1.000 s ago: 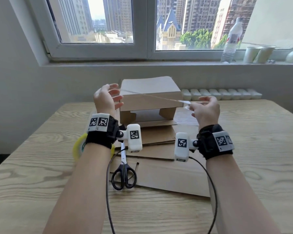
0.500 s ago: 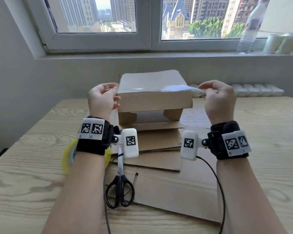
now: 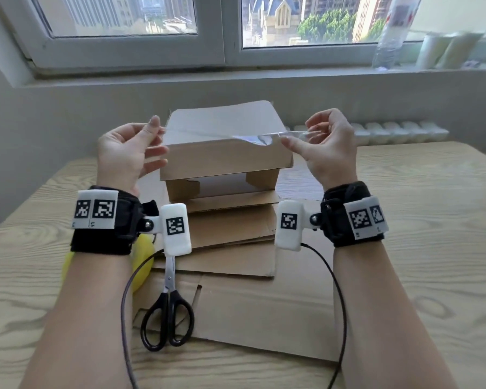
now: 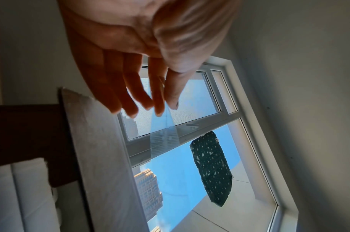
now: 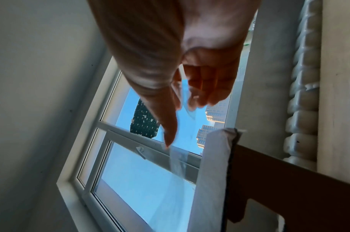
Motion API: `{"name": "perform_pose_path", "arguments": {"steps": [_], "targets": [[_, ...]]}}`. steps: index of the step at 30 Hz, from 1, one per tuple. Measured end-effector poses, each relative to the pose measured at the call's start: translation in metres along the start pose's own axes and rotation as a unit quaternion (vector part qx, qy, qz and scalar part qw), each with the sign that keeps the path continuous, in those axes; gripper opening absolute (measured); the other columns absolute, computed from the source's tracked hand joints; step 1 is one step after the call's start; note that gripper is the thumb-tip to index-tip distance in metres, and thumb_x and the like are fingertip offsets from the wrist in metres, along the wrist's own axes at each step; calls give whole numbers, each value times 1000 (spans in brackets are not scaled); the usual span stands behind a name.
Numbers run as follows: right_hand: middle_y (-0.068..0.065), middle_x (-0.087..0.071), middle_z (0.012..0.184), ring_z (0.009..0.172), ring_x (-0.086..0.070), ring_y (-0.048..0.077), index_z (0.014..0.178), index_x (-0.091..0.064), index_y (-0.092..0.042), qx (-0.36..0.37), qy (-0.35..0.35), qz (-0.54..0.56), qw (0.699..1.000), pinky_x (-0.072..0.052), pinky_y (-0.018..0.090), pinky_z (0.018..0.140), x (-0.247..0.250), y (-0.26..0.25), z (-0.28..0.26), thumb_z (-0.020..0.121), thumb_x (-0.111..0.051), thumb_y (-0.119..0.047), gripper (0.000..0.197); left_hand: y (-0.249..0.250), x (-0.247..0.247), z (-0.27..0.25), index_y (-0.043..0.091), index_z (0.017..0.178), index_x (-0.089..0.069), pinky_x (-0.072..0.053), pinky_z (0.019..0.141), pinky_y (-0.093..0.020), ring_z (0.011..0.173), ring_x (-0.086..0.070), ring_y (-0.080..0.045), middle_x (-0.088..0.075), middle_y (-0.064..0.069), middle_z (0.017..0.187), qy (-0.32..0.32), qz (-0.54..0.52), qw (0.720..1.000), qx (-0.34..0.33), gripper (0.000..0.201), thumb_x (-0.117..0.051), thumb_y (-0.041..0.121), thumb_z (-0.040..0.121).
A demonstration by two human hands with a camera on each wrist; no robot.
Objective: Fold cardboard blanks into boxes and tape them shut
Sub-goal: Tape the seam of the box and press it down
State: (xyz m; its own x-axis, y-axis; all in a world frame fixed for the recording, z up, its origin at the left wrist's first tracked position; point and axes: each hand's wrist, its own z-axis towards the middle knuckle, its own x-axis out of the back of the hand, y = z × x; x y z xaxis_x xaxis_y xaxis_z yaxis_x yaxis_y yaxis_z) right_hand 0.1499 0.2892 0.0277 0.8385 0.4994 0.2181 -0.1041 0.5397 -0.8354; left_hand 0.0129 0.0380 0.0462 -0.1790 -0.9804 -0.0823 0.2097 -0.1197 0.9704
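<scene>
A folded brown cardboard box (image 3: 225,158) stands on a stack of flat blanks (image 3: 236,301) at mid table. A strip of clear tape (image 3: 208,132) is stretched just above its top, near the front edge, and crumples towards the right corner. My left hand (image 3: 152,131) pinches the tape's left end beside the box's left side. My right hand (image 3: 295,137) pinches the other end beyond the right corner. In the left wrist view, thumb and forefinger of the left hand (image 4: 167,105) hold the tape (image 4: 162,133) beside the box (image 4: 94,141). In the right wrist view the tape (image 5: 178,160) runs from the right hand (image 5: 182,108) to the box (image 5: 211,172).
Black-handled scissors (image 3: 167,313) lie on the blanks near my left forearm. A yellow tape roll (image 3: 142,265) sits partly hidden under the left wrist. The wooden table (image 3: 418,262) runs to a wall below a window sill with a bottle (image 3: 390,32) and cups (image 3: 443,49).
Both hands rose and spread to either side of the box, carrying the tape from a slant across its front to just above its top. The box stayed put.
</scene>
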Motion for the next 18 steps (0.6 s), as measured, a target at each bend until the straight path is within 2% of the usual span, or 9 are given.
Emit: {"name": "perform_pose_path", "arguments": {"steps": [2, 5, 7, 10, 12, 16, 18], "targets": [[-2, -63, 82, 71, -57, 9, 96, -60, -16, -17, -46, 54, 997, -56, 27, 72, 8, 1, 1, 62, -93, -34, 51, 0, 4, 2, 22, 74, -70, -58, 59, -28, 64, -68, -13, -72, 5, 72, -5, 19, 1000, 7, 25, -77, 46, 75], [5, -65, 79, 71, -58, 11, 97, -61, -17, -37, -96, 115, 988, -53, 25, 71, 20, 3, 1, 54, -93, -32, 56, 4, 11, 6, 21, 78, -72, -57, 59, -26, 61, -67, -11, -72, 5, 71, -23, 28, 999, 28, 29, -78, 48, 70], [5, -66, 75, 70, -60, 12, 95, -61, -16, -31, -112, 131, 985, -54, 26, 73, 24, 3, 1, 57, -93, -23, 50, 6, 15, 7, 20, 84, -72, -56, 60, -26, 64, -67, -11, -72, 5, 75, -47, 34, 998, 38, 31, -81, 44, 66], [-1, -66, 69, 63, -59, 9, 88, -62, -15, -7, -104, 132, 986, -52, 23, 66, 25, 5, 2, 68, -88, -8, 33, 6, 18, 8, 20, 88, -72, -56, 61, -26, 64, -67, -10, -72, 5, 79, -57, 55, 996, 33, 24, -80, 34, 70], [-1, -66, 70, 65, -60, 10, 91, -64, -13, 1, -103, 136, 985, -50, 22, 64, 26, 5, 2, 74, -84, -4, 28, 6, 20, 8, 19, 88, -72, -57, 61, -26, 64, -67, -11, -72, 6, 76, -48, 71, 996, 18, 18, -75, 34, 79], [-1, -68, 79, 76, -66, 12, 110, -58, -13, -21, -84, 170, 982, -55, 24, 66, 31, 0, 1, 81, -78, -4, 36, 6, 26, 9, 22, 84, -75, -58, 64, -26, 68, -69, -12, -72, 5, 76, -80, 95, 992, 18, 22, -66, 42, 86], [5, -70, 85, 77, -66, 14, 110, -54, -15, -23, -81, 181, 980, -55, 26, 67, 32, -2, 0, 82, -77, -5, 37, 7, 29, 10, 22, 82, -75, -58, 67, -26, 71, -68, -11, -73, 6, 79, -95, 87, 991, 25, 22, -64, 39, 90]]}}
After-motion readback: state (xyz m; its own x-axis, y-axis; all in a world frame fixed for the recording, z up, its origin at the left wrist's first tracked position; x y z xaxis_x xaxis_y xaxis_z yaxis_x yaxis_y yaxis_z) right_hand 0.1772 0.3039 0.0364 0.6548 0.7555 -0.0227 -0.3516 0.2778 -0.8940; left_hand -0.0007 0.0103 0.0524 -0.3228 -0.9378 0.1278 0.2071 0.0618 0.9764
